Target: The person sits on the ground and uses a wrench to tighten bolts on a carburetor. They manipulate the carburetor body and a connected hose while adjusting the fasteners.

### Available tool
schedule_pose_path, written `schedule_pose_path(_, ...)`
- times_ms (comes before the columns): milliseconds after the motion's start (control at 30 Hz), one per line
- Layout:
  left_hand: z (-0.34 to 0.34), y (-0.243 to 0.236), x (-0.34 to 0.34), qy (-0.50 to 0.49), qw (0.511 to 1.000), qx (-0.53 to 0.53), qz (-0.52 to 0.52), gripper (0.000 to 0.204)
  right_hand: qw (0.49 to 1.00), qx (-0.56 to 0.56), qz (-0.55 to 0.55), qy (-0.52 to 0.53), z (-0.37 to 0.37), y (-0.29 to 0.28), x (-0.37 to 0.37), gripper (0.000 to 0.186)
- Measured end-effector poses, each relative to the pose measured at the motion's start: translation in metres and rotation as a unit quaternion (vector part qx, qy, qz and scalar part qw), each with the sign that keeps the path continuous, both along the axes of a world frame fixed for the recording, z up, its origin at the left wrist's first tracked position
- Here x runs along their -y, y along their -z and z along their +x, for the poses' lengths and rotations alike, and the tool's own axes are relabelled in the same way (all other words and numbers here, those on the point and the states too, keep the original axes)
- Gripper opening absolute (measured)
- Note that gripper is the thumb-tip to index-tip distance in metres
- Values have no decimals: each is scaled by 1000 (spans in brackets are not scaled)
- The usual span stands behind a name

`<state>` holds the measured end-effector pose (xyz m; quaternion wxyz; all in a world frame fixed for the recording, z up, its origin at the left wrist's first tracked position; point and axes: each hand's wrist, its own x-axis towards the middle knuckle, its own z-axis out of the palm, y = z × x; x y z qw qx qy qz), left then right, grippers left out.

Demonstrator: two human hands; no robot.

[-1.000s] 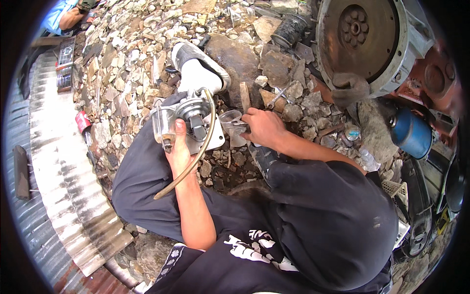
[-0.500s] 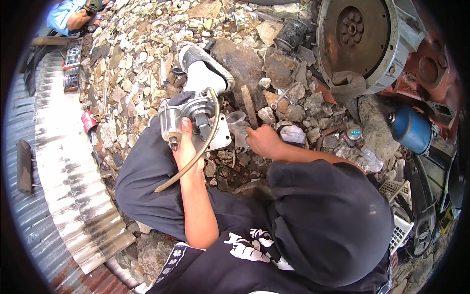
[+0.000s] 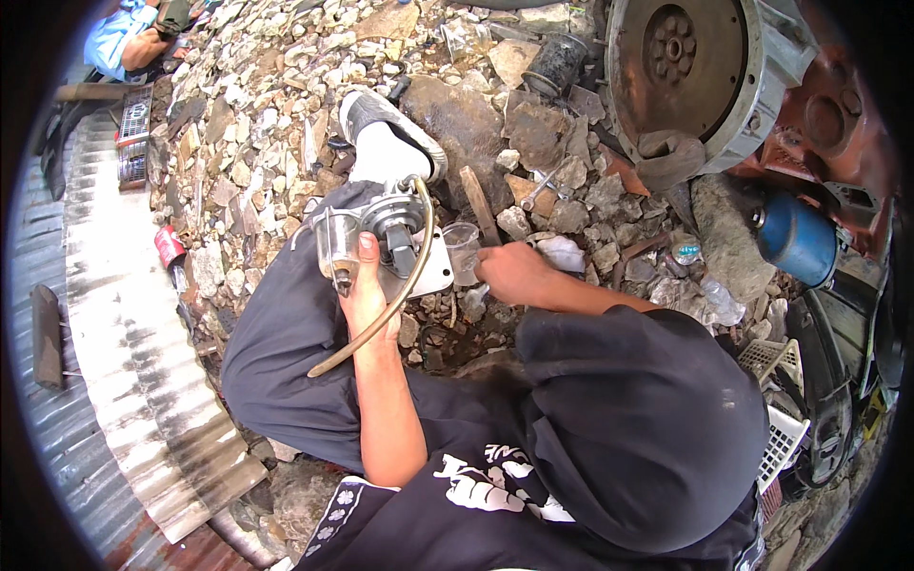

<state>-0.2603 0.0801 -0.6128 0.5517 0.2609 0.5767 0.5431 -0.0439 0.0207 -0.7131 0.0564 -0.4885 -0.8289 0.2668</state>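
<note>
My left hand (image 3: 366,295) is closed around a metal fuel pump (image 3: 390,217), its thumb up along the body. The pump has a clear bowl (image 3: 337,246) on its left side, a flat flange plate (image 3: 436,271) and a bent tan hose (image 3: 405,297) hanging over my wrist. It rests by my left leg. My right hand (image 3: 514,273) is curled, with its fingertips at the side of a clear plastic cup (image 3: 463,249) close to the flange. Part of that grip is hidden. A wooden handle (image 3: 479,206) lies just beyond my right hand.
Broken stones cover the ground. A wrench (image 3: 538,190) lies beyond my right hand. At far right stand a large round flywheel housing (image 3: 681,86) and a blue canister (image 3: 798,240). Corrugated sheets (image 3: 143,362) run along the left. Another person (image 3: 124,43) sits at the far left.
The view has shifted slightly. The clear cup sits a little farther forward against the flange, and my right hand has turned slightly. My left hand keeps the pump in the same place.
</note>
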Motion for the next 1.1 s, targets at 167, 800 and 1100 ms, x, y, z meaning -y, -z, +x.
schedule_pose_path(167, 2, -9, 2, 1, 999, 40, 1, 72, 981, -102, 17, 163, 10, -46, -29, 25)
schedule_pose_path(800, 21, -9, 6, 36, 997, 37, -56, 62, 981, -59, -75, 168, 1, -18, -45, 45)
schedule_pose_path(1100, 16, -7, 0, 41, 997, 13, -59, 64, 991, -122, -27, 37, 35, -18, -1, 28)
